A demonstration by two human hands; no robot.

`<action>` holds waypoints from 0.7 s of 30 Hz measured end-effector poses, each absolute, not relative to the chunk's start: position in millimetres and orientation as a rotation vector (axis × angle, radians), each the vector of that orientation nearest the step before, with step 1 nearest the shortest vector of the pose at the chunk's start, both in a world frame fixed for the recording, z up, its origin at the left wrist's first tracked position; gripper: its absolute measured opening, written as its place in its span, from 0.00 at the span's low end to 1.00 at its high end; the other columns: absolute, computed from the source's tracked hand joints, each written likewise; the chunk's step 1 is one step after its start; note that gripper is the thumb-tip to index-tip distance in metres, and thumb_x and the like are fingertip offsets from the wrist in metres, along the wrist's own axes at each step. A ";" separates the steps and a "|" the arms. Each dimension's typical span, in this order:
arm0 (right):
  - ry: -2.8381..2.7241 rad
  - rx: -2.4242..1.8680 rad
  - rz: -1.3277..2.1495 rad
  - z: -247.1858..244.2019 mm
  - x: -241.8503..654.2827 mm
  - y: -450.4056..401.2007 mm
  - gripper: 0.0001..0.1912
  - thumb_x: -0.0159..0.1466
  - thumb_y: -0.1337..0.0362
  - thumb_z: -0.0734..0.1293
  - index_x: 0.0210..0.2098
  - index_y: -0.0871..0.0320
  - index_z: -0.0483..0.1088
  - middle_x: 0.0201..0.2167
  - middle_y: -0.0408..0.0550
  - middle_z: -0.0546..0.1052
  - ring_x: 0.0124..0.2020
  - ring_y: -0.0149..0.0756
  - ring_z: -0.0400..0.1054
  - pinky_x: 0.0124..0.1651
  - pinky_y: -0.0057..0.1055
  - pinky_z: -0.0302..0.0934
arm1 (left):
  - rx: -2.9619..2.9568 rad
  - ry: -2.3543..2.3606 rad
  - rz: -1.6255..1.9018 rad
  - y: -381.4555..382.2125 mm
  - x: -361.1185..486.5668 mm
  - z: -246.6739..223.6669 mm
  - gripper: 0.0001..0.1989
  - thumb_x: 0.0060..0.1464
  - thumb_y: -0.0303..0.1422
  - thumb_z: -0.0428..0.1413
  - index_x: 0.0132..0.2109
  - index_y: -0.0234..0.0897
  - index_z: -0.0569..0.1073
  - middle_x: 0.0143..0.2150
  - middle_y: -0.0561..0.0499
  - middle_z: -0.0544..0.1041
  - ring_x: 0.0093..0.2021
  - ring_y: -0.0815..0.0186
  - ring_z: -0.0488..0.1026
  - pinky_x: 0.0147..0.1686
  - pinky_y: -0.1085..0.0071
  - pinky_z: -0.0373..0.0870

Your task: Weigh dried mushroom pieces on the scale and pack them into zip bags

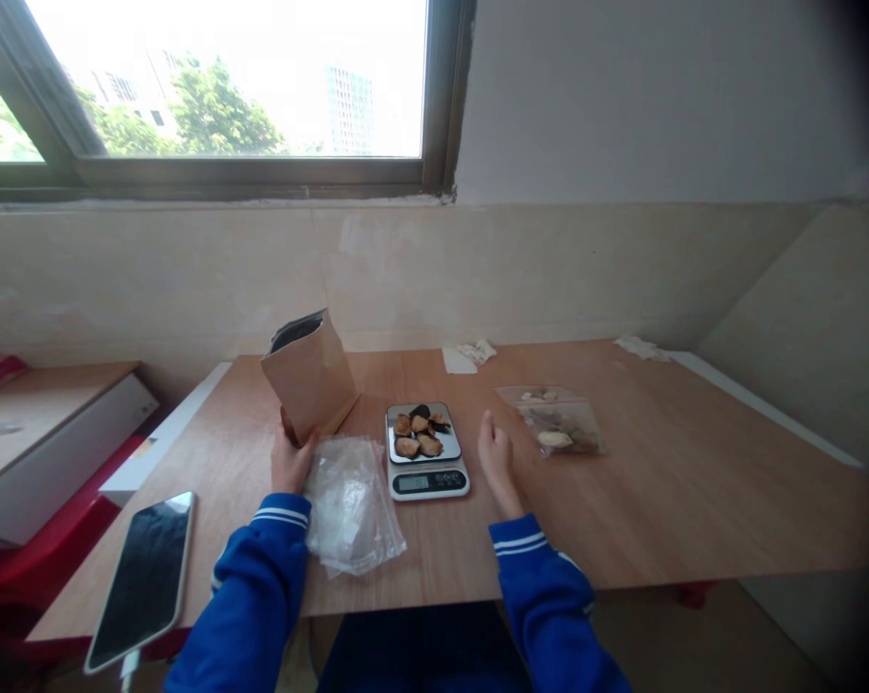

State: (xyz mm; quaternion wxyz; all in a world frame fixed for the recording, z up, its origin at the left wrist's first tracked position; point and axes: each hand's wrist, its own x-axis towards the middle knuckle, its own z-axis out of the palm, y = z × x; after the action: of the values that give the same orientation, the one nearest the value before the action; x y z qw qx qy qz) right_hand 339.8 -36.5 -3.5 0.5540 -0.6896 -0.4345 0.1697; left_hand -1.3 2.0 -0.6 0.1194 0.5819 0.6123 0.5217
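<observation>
My left hand (293, 464) is closed around the lower part of a brown kraft paper bag (313, 380). This bag leans to the left, and its mouth gapes at the top with a dark lining inside. Close to that hand lies a stack of clear plastic zip bags (351, 505). A white digital kitchen scale (428, 483) stands in the middle, with several dried brown slices (418, 433), perhaps mushrooms, on its plate. To the right of the scale, my right hand (497, 460) is held edge-on, fingers loosely forward, with nothing visible in it.
A zip bag with pale dried pieces (560, 423) lies right of my right hand. Crumpled tissue (477, 351) and another white scrap (642, 348) are at the table's back edge. A phone (145, 573) with a cable lies front left. The wall and window are behind.
</observation>
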 end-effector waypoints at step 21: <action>-1.026 -1.588 0.485 -19.0 343.1 -53.0 0.31 0.59 0.34 0.51 0.16 0.54 0.52 0.12 0.39 0.57 0.18 0.30 0.51 0.23 0.30 0.44 | 2.374 1.597 1.123 -60.5 38.4 58.8 0.10 0.60 0.35 0.45 0.39 0.41 0.70 0.37 0.48 0.73 0.36 0.61 0.71 0.39 0.63 0.67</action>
State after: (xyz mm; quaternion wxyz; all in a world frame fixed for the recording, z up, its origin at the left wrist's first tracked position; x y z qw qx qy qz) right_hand 343.1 -53.0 -19.0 0.5604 -0.6738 -0.4353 0.2060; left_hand 38.4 -60.5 58.8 0.0341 0.7719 0.5193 0.3652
